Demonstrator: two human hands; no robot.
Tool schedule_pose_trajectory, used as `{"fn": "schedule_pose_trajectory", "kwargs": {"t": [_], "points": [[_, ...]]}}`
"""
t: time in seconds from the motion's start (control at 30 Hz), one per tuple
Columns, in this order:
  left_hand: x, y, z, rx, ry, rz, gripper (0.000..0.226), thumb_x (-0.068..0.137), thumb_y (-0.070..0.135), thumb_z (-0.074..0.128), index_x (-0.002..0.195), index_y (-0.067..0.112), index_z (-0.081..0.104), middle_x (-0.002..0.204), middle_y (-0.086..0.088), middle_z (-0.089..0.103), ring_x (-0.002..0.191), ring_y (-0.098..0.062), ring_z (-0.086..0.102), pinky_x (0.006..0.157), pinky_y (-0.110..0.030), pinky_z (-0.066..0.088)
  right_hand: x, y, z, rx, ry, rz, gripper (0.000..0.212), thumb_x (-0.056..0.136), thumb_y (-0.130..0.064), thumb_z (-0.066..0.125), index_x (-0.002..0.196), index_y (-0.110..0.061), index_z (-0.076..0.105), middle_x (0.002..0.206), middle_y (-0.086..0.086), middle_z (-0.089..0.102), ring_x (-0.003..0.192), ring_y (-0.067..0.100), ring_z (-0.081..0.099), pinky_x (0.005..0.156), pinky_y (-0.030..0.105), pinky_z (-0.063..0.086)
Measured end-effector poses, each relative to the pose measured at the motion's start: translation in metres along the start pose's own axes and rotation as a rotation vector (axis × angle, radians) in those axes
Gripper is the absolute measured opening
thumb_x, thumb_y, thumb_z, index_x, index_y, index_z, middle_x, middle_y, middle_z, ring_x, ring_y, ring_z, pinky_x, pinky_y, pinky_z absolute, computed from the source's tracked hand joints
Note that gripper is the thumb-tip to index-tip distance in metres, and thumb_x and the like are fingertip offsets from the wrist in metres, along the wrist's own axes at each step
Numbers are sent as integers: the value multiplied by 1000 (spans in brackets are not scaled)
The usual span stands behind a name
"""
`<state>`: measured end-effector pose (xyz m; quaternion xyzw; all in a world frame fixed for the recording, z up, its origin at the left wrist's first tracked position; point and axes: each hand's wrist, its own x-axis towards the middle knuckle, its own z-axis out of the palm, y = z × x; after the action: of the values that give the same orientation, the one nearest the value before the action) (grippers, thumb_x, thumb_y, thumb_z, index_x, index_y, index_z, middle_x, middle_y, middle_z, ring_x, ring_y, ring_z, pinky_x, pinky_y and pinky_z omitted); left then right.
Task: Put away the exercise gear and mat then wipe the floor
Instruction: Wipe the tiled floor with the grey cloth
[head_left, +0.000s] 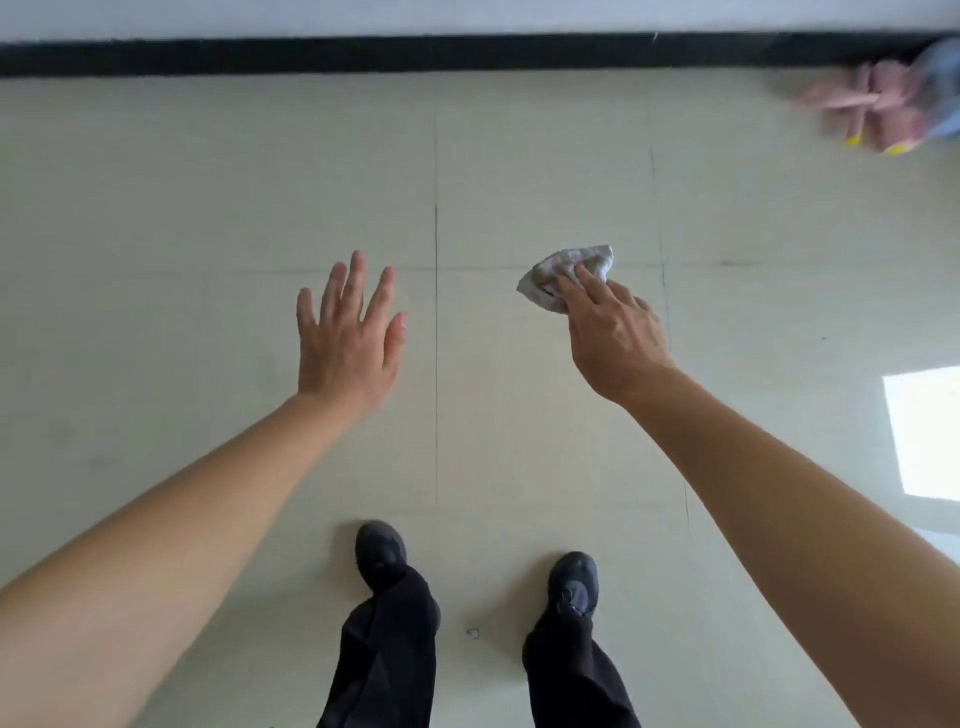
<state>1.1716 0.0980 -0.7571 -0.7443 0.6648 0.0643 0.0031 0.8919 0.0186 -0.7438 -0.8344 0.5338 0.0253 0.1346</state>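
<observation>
- The left hand (348, 338) hangs over the tiled floor (208, 182), its fingers spread and straight, holding nothing.
- Two black shoes (381, 553) stand on the tiles at the bottom middle, with a small pale scrap (472, 633) on the floor between them.
- A crumpled grey cloth (566, 267) is right of centre, pinched by the right hand (615, 332), whose fingers curl over its near edge. The person appears to be standing, so the cloth looks to be above the floor, not on it.
- At the far upper right, by the black baseboard (363, 54), lie blurred pink objects (867, 104) with yellow tips. They may be exercise gear, but I cannot tell.
- No mat shows here, so the putting-away seems largely done. Wiping looks like the step in hand, with most of the floor left to cover.
</observation>
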Motion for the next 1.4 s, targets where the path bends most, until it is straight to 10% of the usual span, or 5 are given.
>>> {"fn": "schedule_pose_trajectory", "kwargs": {"t": [0.2,0.4,1.0,1.4], "points": [[-16,-6,-316,-12,404,-168,57,104,43,18,154,18,27,163,-14,17,149,-34,19,116,-59,18,13,-103,-286,60,357,-185,52,104,-16,40,156,-18,34,162,7,33,134,37,44,103,48,40],[-152,-49,-466,38,688,-391,56,106,44,20,154,18,27,163,-14,17,149,-33,19,116,-58,17,-27,-236,-394,223,478,-433,46,106,-24,36,151,-19,41,158,9,40,129,40,49,96,49,46],[-604,-384,-561,260,762,-1057,61,102,48,19,154,18,28,163,-15,18,149,-33,20,117,-60,18,-187,-813,-367,286,506,-1197,47,107,-29,39,151,-13,41,153,15,46,125,43,54,98,52,50],[-677,-649,-555,307,690,-1251,63,101,51,11,157,23,15,166,-10,6,152,-28,9,120,-57,12,-159,-1116,-277,346,379,-1368,51,104,-34,37,151,-16,42,154,13,46,127,39,53,98,47,49]]}}
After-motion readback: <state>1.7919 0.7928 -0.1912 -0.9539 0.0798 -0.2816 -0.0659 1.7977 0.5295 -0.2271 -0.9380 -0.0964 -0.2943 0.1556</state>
